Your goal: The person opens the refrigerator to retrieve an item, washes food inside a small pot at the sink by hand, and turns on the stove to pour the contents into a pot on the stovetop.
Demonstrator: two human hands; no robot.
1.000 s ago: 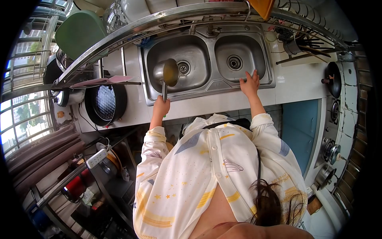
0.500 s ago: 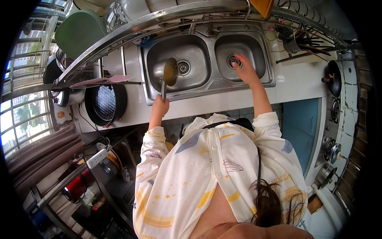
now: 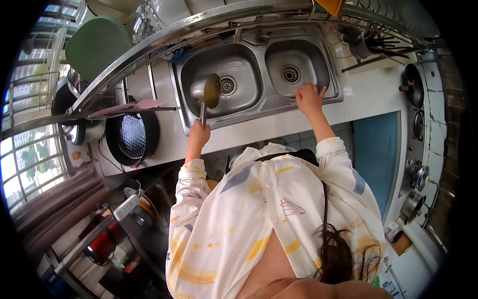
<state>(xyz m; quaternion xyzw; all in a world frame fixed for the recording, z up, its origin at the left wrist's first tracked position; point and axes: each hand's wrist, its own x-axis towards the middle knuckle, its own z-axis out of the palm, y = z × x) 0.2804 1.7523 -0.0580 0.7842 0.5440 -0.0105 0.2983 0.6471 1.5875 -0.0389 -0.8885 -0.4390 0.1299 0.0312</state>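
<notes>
My left hand (image 3: 199, 133) is closed around the handle of a round, deep steel ladle (image 3: 198, 91). The ladle's bowl is tilted over the left basin (image 3: 244, 101), its yellowish inside facing right; whether it holds liquid I cannot tell. My right hand (image 3: 309, 98) is at the front rim of the right basin (image 3: 279, 60), fingers apart and holding nothing. Whether it touches the rim is unclear. A drain shows in each basin, and the faucet (image 3: 258, 35) stands behind them, partly hidden by the rack.
A metal dish rack (image 3: 174, 31) crosses above the sink's back. On the left are a black pan (image 3: 153, 134) and a green board (image 3: 97, 47). To the right stand a utensil holder (image 3: 359, 50), a dark wok (image 3: 418, 85) and a stove (image 3: 407, 149).
My right hand has come down from over the right basin's drain to its front rim. The ladle remains tilted over the left basin in my left hand. The view has shifted slightly.
</notes>
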